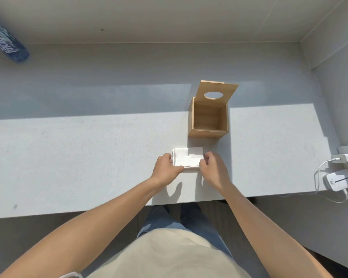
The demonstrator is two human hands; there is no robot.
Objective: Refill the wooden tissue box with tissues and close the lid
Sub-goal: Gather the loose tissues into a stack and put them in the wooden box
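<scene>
A wooden tissue box [208, 133] stands on the grey table [68, 157], its inside bare. Its lid [217, 88], with an oval hole, is swung up and leans back. In front of the box lies a flat white stack of tissues [188, 157]. My left hand [166, 167] grips the stack's left and near edge, thumb on top. My right hand [214, 167] pinches the stack's right edge. The stack rests on the table between both hands.
A blue printed bottle [7, 41] is at the far left back. At the right edge sit a white charger [345, 158] and a small white device [340, 180] with cables. A wall runs behind the table, and its front edge is near my body.
</scene>
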